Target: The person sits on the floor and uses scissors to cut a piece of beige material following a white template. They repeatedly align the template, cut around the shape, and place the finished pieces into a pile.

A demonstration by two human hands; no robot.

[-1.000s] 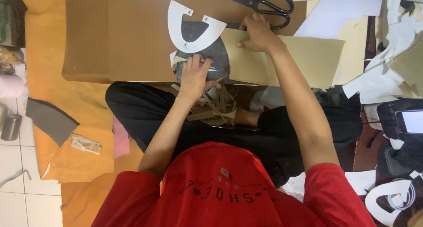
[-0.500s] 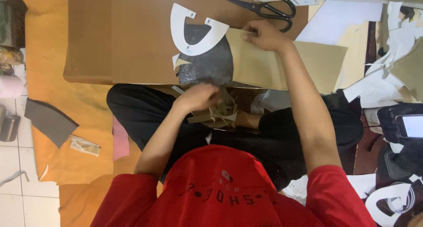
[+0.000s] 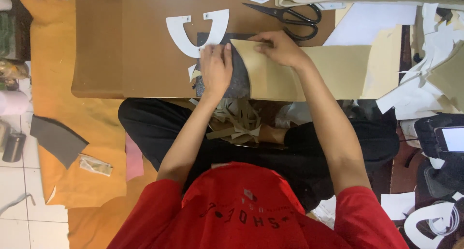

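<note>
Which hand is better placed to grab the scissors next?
Likely right. The right hand, pinching the tan sheet, lies just below the scissors; the left hand presses flat on the dark grey piece, farther away.

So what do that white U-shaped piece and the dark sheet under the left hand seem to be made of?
White U-shaped cut-out: probably thin card or paper, matte, flat with crisp cut edges. Dark grey rectangular sheet: perhaps synthetic leather or coated fabric; its surface looks faintly speckled, and it lies flat under the left hand.
</note>
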